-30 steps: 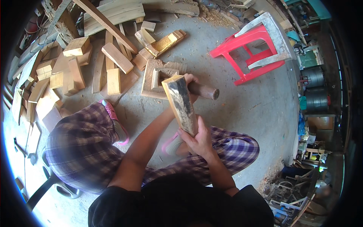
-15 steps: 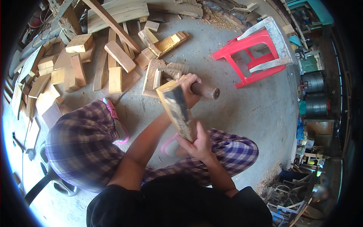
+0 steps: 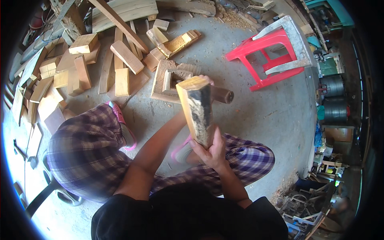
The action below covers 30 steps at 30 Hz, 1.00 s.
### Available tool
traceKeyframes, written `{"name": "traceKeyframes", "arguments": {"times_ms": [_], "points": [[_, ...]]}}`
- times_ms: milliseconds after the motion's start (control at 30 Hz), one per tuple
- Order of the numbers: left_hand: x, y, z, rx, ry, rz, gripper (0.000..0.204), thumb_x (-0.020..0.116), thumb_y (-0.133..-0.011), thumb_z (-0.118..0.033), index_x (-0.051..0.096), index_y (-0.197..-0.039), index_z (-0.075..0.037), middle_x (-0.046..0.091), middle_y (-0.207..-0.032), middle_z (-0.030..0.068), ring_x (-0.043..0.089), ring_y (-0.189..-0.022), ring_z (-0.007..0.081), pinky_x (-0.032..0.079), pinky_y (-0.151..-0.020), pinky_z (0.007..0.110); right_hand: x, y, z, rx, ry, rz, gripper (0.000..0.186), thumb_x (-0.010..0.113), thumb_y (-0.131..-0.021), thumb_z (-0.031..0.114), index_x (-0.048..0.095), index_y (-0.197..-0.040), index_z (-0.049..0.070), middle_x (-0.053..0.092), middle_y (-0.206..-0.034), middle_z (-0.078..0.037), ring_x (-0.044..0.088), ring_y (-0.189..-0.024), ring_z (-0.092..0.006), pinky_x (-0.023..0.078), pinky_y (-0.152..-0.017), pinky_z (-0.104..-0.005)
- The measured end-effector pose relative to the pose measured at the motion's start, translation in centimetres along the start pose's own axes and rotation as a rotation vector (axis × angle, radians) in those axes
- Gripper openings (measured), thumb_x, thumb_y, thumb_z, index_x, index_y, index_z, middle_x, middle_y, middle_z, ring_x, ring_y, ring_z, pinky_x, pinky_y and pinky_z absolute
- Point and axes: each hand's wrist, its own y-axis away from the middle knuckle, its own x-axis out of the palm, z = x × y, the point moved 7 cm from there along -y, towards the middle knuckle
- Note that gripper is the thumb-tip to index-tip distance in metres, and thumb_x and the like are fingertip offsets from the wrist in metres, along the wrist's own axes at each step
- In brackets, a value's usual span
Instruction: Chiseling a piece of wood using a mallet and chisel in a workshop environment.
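Note:
My right hand [image 3: 214, 153] grips the lower end of a wooden block [image 3: 196, 108], thumb on one side and fingers on the other. The block is tilted up, with a yellow cut end and side and a dark, pale-streaked face. Behind its upper end is my left hand [image 3: 207, 79], mostly hidden. Its visible fingers look curled, but what they hold cannot be made out. Close by the left hand, a brown round wooden piece [image 3: 224, 96] sticks out to the right. Left of that hand, a squarish notched wooden piece [image 3: 162, 84] lies on the floor.
Several loose wood blocks [image 3: 122, 82] and boards are heaped at the left. A red plastic stool [image 3: 266, 58] lies tipped at the upper right, touching a grey slab [image 3: 302, 44]. My bent legs in checked trousers [image 3: 88, 148] flank the work. Metal drums [image 3: 334, 110] stand far right.
My right hand has swung the upper end of the block a little to the right and turned it, so its yellow side and end show more. The block now covers most of my left hand.

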Motion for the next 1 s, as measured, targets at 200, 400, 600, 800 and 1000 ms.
{"name": "traceKeyframes", "arguments": {"times_ms": [200, 400, 600, 800, 1000], "points": [[-0.3, -0.5, -0.5, 0.085, -0.05, -0.011, 0.03, 0.083, -0.07, -0.012, 0.056, -0.08, -0.008, 0.054, -0.075, 0.005, 0.054, -0.069, 0.0192, 0.041, -0.062, 0.033, 0.1, -1.4, -2.0, 0.152, 0.161, 0.081, 0.054, 0.078, -0.081, 0.025, 0.051, -0.12, -0.001, 0.064, -0.104, -0.019, 0.066, -0.089, -0.0328, 0.051, -0.079, -0.0407], [0.1, -0.3, -1.3, 0.054, -0.168, 0.036, 0.025, 0.08, -0.072, -0.008, 0.056, -0.08, -0.008, 0.055, -0.075, 0.0072, 0.056, -0.069, 0.0233, 0.042, -0.064, 0.034, 0.0, -0.4, -0.2, 0.026, 0.06, -0.018, 0.052, 0.078, -0.081, 0.028, 0.053, -0.116, 0.0, 0.064, -0.098, -0.02, 0.064, -0.095, -0.0371, 0.049, -0.083, -0.0434], [-0.5, -0.4, -2.0, 0.047, -0.201, 0.056, 0.026, 0.077, -0.063, -0.002, 0.059, -0.083, -0.006, 0.06, -0.077, 0.0094, 0.058, -0.07, 0.0293, 0.044, -0.065, 0.037, 1.0, -0.8, -2.1, 0.138, 0.199, 0.121, 0.053, 0.079, -0.08, 0.03, 0.052, -0.116, 0.001, 0.065, -0.099, -0.021, 0.063, -0.095, -0.0387, 0.049, -0.083, -0.0451], [0.3, 0.0, -1.5, -0.009, -0.197, 0.127, 0.027, 0.075, -0.061, -0.007, 0.06, -0.084, -0.008, 0.06, -0.079, 0.0089, 0.059, -0.081, 0.0327, 0.039, -0.074, 0.04, 1.6, -0.8, -1.5, 0.145, 0.182, 0.164, 0.055, 0.075, -0.083, 0.039, 0.05, -0.115, 0.001, 0.066, -0.1, -0.024, 0.065, -0.09, -0.0421, 0.048, -0.084, -0.0474], [1.5, 1.4, -0.8, 0.075, -0.22, 0.185, 0.024, 0.073, -0.06, -0.008, 0.061, -0.08, -0.01, 0.06, -0.076, 0.0083, 0.059, -0.079, 0.0324, 0.039, -0.07, 0.041, 1.8, -0.4, -2.8, 0.148, 0.191, 0.182, 0.055, 0.074, -0.084, 0.04, 0.049, -0.112, 0.002, 0.066, -0.089, -0.024, 0.065, -0.087, -0.0436, 0.048, -0.08, -0.0491]]}}
